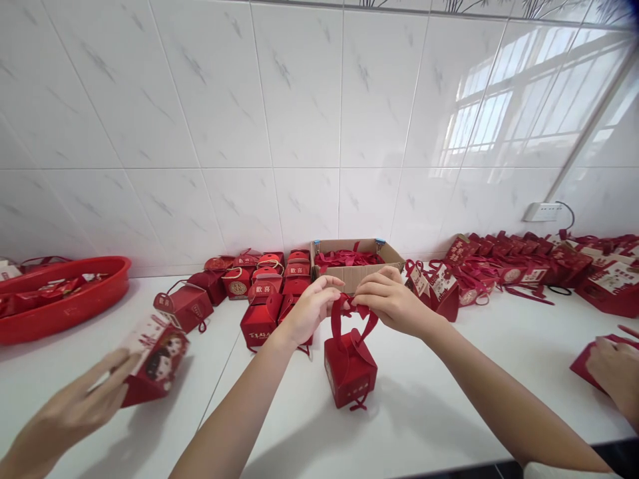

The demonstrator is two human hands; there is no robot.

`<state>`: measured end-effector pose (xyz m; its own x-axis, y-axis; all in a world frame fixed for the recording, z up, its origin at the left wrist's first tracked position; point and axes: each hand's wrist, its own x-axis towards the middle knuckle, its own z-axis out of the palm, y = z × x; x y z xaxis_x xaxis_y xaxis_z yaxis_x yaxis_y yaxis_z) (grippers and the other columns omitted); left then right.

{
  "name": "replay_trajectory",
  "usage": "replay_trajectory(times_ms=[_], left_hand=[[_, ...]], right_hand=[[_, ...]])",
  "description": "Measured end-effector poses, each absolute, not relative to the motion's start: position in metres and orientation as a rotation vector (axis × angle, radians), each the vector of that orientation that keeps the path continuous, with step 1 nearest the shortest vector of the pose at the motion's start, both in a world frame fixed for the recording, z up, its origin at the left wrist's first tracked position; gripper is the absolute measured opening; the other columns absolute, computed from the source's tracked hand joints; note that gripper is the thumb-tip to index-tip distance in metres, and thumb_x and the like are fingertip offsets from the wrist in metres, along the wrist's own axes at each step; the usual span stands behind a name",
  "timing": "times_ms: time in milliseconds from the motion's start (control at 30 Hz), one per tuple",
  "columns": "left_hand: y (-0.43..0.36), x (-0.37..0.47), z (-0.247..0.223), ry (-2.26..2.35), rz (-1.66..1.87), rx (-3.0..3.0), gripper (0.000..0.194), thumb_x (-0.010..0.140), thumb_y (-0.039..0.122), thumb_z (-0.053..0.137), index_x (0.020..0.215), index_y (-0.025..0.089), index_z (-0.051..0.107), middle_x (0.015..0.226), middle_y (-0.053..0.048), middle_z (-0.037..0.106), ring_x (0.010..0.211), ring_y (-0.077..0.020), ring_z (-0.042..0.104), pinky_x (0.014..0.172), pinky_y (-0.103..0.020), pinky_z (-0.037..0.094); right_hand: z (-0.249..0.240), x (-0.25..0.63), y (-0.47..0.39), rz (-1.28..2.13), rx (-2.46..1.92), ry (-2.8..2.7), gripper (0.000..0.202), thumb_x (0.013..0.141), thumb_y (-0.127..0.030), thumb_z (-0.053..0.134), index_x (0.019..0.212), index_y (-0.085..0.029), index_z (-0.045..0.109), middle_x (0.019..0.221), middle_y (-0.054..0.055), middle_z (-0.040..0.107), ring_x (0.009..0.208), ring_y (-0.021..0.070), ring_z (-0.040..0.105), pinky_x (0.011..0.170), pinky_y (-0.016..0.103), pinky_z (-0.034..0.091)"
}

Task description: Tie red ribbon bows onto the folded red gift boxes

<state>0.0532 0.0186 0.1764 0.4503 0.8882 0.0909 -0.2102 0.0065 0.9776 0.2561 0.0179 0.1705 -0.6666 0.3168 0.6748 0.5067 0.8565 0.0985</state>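
**Red ribbon (337, 327) gathered by two hands above a small red box (350, 374)**

A white tiled wall (299, 120) is fronted by a long white table (439, 382). At the left end a red basin (74, 318) is set. Against the wall, packed boxes with ribbons (519, 267) are heaped on the right, and a cluster of red boxes (259, 320) is stood left of centre, beside a cardboard carton (339, 279) filled with loose ribbons (349, 258).

In front of the carton the small red box is found, its top flaps brought together and the ribbon raised in a tall loop. The top of that loop is pinched by the left hand (312, 309) and the right hand (387, 299), held close together. The folding is judged done; the fastening of the ribbon is judged unfinished. Short ribbon tails (359, 404) are seen at the box's lower edge.

Whatever knot there may be is masked by the fingers, and whether the box is rested on the table cannot be told. A printed box (162, 362) is held at left by a co-worker's hand (94, 392), blurred; at right, a red item (580, 367) under another co-worker's hand (614, 369) is partly covered. The basin is cut off by the frame.
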Motion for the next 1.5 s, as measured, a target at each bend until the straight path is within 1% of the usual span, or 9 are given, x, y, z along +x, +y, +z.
replay_trajectory(times_ms=[133, 267, 400, 500, 633, 800, 1000, 1133, 1500], left_hand=[[0.008, 0.053, 0.176, 0.808, 1.068, 1.638, 0.031, 0.085, 0.025, 0.048, 0.115, 0.018, 0.044, 0.078, -0.002, 0.066, 0.068, -0.0137, 0.060, 0.069, -0.028, 0.047], [-0.004, 0.041, 0.172, 1.067, 1.292, 2.181, 0.048, 0.086, 0.026, 0.051, 0.131, 0.021, 0.036, 0.091, -0.002, 0.066, 0.068, -0.0121, 0.058, 0.067, -0.025, 0.046], [-0.012, 0.001, 0.153, 1.394, 1.461, 2.356, 0.056, 0.085, 0.029, 0.056, 0.136, 0.020, 0.035, 0.065, 0.007, 0.051, 0.059, -0.0103, 0.052, 0.071, -0.023, 0.046], [-0.015, -0.043, 0.127, 1.694, 1.156, 2.416, 0.057, 0.087, 0.024, 0.048, 0.141, 0.022, 0.030, 0.057, 0.010, 0.036, 0.050, -0.0100, 0.043, 0.061, -0.020, 0.043], [-0.015, -0.080, 0.089, 1.730, 0.723, 2.441, 0.054, 0.084, 0.016, 0.040, 0.138, 0.022, 0.036, 0.056, 0.008, 0.042, 0.051, -0.0126, 0.048, 0.062, -0.023, 0.045], [-0.019, -0.042, 0.067, 1.638, 1.071, 2.470, 0.024, 0.081, 0.026, 0.054, 0.105, 0.024, 0.058, 0.083, -0.002, 0.064, 0.084, -0.0220, 0.062, 0.094, -0.044, 0.041], [-0.023, 0.039, 0.053, 1.406, 1.175, 2.069, 0.019, 0.081, 0.027, 0.057, 0.099, 0.021, 0.057, 0.093, -0.005, 0.057, 0.090, -0.0194, 0.060, 0.083, -0.035, 0.050], [-0.018, 0.054, 0.039, 1.399, 1.131, 1.942, 0.020, 0.078, 0.025, 0.059, 0.097, 0.020, 0.060, 0.099, -0.007, 0.054, 0.097, -0.0211, 0.058, 0.089, -0.038, 0.050], [-0.021, 0.044, 0.054, 1.386, 0.904, 1.975, 0.026, 0.079, 0.024, 0.057, 0.105, 0.024, 0.061, 0.107, -0.006, 0.048, 0.104, -0.0224, 0.054, 0.096, -0.041, 0.044]], right_hand=[[0.163, 0.256, 0.017, -0.325, -0.601, -2.215, 0.029, 0.094, -0.010, 0.042, 0.097, -0.025, 0.067, 0.105, 0.005, 0.069, 0.099, 0.0192, 0.059, 0.089, 0.041, 0.033], [0.138, 0.268, 0.013, 0.137, -0.690, -1.940, 0.023, 0.093, -0.020, 0.048, 0.095, -0.027, 0.069, 0.122, 0.007, 0.059, 0.112, 0.0224, 0.055, 0.089, 0.040, 0.043], [0.085, 0.307, 0.007, 0.420, -0.847, -1.678, 0.017, 0.091, -0.031, 0.052, 0.089, -0.025, 0.068, 0.121, 0.008, 0.056, 0.114, 0.0230, 0.054, 0.095, 0.041, 0.045], [0.037, 0.348, 0.002, 0.412, -1.092, -1.535, 0.026, 0.087, -0.043, 0.055, 0.082, -0.021, 0.068, 0.116, 0.010, 0.057, 0.109, 0.0259, 0.056, 0.097, 0.047, 0.043], [0.000, 0.382, -0.004, 0.380, -1.412, -1.497, 0.038, 0.082, -0.055, 0.055, 0.081, -0.021, 0.070, 0.117, 0.013, 0.056, 0.111, 0.0308, 0.054, 0.096, 0.051, 0.042], [0.022, 0.353, 0.000, 0.190, -1.393, -1.526, 0.041, 0.083, -0.051, 0.055, 0.109, -0.020, 0.062, 0.127, 0.014, 0.052, 0.120, 0.0299, 0.048, 0.100, 0.049, 0.038], [0.047, 0.275, 0.007, 0.737, -1.360, -1.770, 0.033, 0.092, -0.048, 0.037, 0.094, -0.021, 0.057, 0.098, 0.008, 0.063, 0.088, 0.0211, 0.059, 0.074, 0.034, 0.046], [0.032, 0.246, 0.008, 0.853, -1.436, -1.788, 0.040, 0.095, -0.050, 0.027, 0.069, -0.022, 0.040, 0.062, -0.002, 0.052, 0.059, 0.0160, 0.049, 0.060, 0.030, 0.038], [0.024, 0.238, -0.011, 1.028, -1.416, -1.765, 0.038, 0.092, -0.052, 0.033, 0.069, -0.022, 0.035, 0.062, -0.005, 0.045, 0.056, 0.0124, 0.040, 0.053, 0.024, 0.031]])
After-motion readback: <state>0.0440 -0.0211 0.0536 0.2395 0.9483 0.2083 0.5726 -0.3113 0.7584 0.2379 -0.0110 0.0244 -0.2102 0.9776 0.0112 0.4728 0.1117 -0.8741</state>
